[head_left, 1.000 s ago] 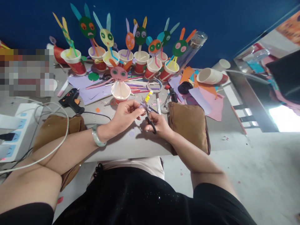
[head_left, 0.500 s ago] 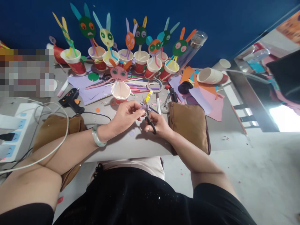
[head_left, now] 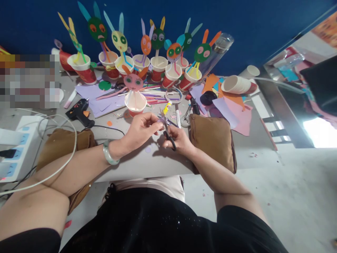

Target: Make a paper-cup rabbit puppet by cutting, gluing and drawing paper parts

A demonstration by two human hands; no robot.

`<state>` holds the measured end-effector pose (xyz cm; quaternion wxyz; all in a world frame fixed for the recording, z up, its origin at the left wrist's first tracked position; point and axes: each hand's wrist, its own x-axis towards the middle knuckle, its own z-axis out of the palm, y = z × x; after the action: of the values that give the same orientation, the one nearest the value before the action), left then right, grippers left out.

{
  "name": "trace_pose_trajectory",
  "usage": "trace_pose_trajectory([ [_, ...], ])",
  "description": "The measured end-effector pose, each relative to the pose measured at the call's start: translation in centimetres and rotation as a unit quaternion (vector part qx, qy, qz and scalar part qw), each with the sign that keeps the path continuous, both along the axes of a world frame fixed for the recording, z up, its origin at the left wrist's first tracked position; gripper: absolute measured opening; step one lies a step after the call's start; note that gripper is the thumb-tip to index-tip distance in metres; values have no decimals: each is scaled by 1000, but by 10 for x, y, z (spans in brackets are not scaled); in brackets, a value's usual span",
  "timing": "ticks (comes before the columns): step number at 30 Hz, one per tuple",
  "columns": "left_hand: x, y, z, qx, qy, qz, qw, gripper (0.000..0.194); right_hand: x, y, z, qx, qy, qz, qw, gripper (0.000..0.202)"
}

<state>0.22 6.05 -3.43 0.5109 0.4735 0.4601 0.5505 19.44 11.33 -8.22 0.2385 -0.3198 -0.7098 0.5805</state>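
My right hand (head_left: 177, 140) grips a pair of black-handled scissors (head_left: 169, 137), their blades pointing up and away from me. Close beside it, my left hand (head_left: 142, 130) pinches a small piece of purple paper (head_left: 161, 120) against the blades; fingers hide most of the piece. On the table below lies a small purple paper disc (head_left: 147, 150). Just beyond my left hand stands a paper cup (head_left: 135, 104) with a pink paper rabbit face (head_left: 133, 82) on straws. A yellow glue stick (head_left: 167, 107) and a white marker (head_left: 178, 118) lie past the scissors.
Several red-and-white cups (head_left: 86, 72) with paper rabbit figures line the blue wall. A black glue gun (head_left: 79, 113) lies left, near a power strip (head_left: 19, 144). Brown cushions (head_left: 212, 142) flank my arms. Stacked cups (head_left: 237, 85) and coloured paper (head_left: 240, 121) lie right.
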Motion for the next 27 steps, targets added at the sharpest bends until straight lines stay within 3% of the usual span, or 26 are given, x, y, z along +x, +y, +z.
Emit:
trace_pose_trajectory([
  [27, 0, 0, 0, 11, -7, 8, 1000, 20, 0, -1, 3, -21, -6, -12, 1000, 72],
])
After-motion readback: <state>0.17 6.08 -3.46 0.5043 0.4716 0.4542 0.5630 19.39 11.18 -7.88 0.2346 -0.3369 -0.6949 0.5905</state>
